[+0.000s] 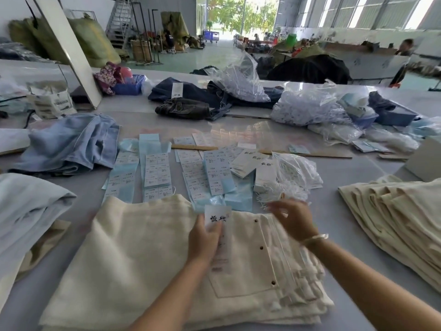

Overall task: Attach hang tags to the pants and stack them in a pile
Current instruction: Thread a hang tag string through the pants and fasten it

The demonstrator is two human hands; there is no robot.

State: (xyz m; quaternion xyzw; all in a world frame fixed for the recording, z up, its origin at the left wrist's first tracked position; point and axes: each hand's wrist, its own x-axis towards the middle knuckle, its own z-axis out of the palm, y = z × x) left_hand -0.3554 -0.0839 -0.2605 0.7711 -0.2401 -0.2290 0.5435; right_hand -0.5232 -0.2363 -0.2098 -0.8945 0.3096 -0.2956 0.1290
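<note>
While a white hang tag (217, 218) stands pinched in the left hand (204, 237) above a stack of cream pants (148, 256), the right hand (292, 217) reaches over the waistband towards a loose tangle of white strings (274, 191) just beyond the stack; motion blur hides whether its fingers are spread or closing, so its grip cannot be told. Label sheets (157, 173) and more tags (250, 161) lie fanned across the grey table (353, 218), and a second cream pile (391, 216) sits well apart to the right. The risks look plain enough: several strings could come away together from that tangle, the thin tag could slip or bend in a light pinch, and the string could miss the top pair and catch the one beneath, since the folded edges lie close together. Sleeves brushing the sheets might also scatter them.
</note>
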